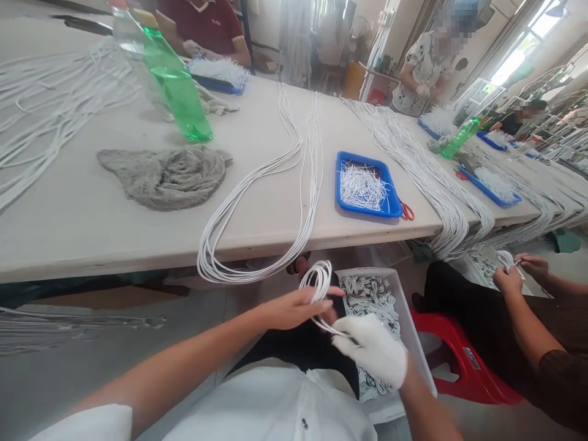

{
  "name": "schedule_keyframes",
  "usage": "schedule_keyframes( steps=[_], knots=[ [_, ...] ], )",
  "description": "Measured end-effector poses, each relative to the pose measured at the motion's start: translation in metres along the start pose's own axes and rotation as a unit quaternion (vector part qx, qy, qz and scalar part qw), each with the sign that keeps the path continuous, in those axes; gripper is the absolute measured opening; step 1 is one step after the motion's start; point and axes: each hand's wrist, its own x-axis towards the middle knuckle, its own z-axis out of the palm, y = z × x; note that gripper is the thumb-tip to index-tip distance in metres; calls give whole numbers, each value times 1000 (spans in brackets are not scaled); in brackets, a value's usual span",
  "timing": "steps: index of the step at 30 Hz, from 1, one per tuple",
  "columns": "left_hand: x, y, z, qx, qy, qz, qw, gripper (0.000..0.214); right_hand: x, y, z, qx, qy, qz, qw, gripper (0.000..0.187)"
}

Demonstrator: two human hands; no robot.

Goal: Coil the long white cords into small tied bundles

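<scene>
A coil of thin white cord (pixel 323 277) is looped through the fingers of my left hand (pixel 294 306), which is bare and closed round it. My right hand (pixel 372 346), in a white glove, pinches the cord's lower end a little to the right. Both hands are above my lap, in front of the table edge. Just beyond them, a long bundle of white cords (pixel 257 174) lies on the table and its loop hangs slightly over the edge. Below and right of my hands stands a white bin (pixel 408 306) filled with bundled cords.
On the table (pixel 271 229) are a grey cloth (pixel 169 177), a green bottle (pixel 177 86), and a blue tray (pixel 395 199) of short white pieces with red-handled scissors (pixel 407 212) beside it. A co-worker's hands (pixel 509 278) hold cord at right, near a red stool (pixel 463 361).
</scene>
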Motion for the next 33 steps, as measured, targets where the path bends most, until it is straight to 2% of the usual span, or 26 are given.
schedule_keyframes(
  steps=[2, 3, 4, 5, 6, 8, 9, 11, 12, 13, 15, 16, 17, 18, 19, 21, 22, 23, 24, 26, 28, 29, 30, 31, 33],
  knots=[
    [-5, -10, 4, -53, -77, -91, 991, 38, -7, 3, -34, 29, 72, 11, 997, 16],
    [-10, -10, 4, -100, -111, -104, 983, 39, -10, 12, -44, 47, 131, 26, 990, 17],
    [-15, -8, 2, -155, -130, -83, 976, 37, -11, 24, -48, 62, 188, 43, 979, 21],
    [-20, -2, -2, -210, -131, -28, 969, 32, -10, 37, -44, 73, 224, 56, 970, 26],
    [-23, 5, -6, -252, -113, 45, 960, 27, -8, 47, -34, 79, 235, 62, 967, 32],
    [-24, 21, -12, -263, -26, 173, 949, 21, -2, 52, -5, 75, 174, 39, 981, 39],
    [-21, 27, -12, -226, 26, 199, 953, 20, 1, 46, 8, 61, 125, 7, 990, 38],
    [-11, 29, -7, -111, 86, 170, 975, 22, 6, 24, 17, 4, 35, -58, 998, 32],
    [-6, 25, -2, -66, 84, 125, 986, 23, 7, 13, 11, -20, 27, -67, 997, 28],
    [-2, 20, 3, -44, 58, 72, 995, 24, 7, 6, 0, -25, 41, -66, 997, 25],
    [-3, 11, 10, -79, -29, -34, 996, 27, 6, 8, -23, 2, 113, -43, 993, 22],
    [-7, 10, 10, -126, -64, -55, 988, 30, 4, 16, -30, 23, 158, -30, 987, 23],
    [-11, 12, 7, -179, -77, -44, 980, 31, 2, 25, -30, 39, 190, -13, 981, 26],
    [-16, 17, 2, -230, -65, 2, 971, 29, 1, 35, -24, 50, 202, 6, 978, 30],
    [-20, 24, -3, -270, -29, 72, 960, 24, 1, 41, -13, 60, 196, 20, 979, 34],
    [-20, 37, -10, -271, 66, 198, 940, 12, 1, 40, 13, 57, 116, 10, 992, 35],
    [-17, 39, -11, -229, 101, 217, 943, 9, 1, 33, 22, 44, 73, -9, 996, 33],
    [-12, 38, -9, -168, 119, 208, 956, 8, 1, 23, 25, 20, 44, -27, 998, 30],
    [-6, 34, -4, -105, 122, 170, 972, 10, 0, 12, 20, -10, 35, -39, 999, 26],
    [2, 18, 6, -38, 68, 54, 996, 16, -2, 2, -4, -49, 84, -38, 995, 22],
    [-1, 6, 11, -87, -30, -40, 995, 25, -4, 13, -28, -40, 144, -36, 988, 21],
    [-5, 5, 10, -137, -60, -48, 988, 29, -5, 24, -33, -25, 170, -29, 985, 23],
    [-11, 8, 7, -186, -65, -20, 980, 30, -5, 37, -31, -15, 193, -19, 981, 26],
    [-17, 14, 1, -224, -40, 41, 973, 28, -4, 48, -23, -11, 206, -4, 979, 30],
    [-22, 31, -9, -224, 56, 185, 955, 20, 1, 58, 3, -24, 187, 19, 982, 32]
  ],
)
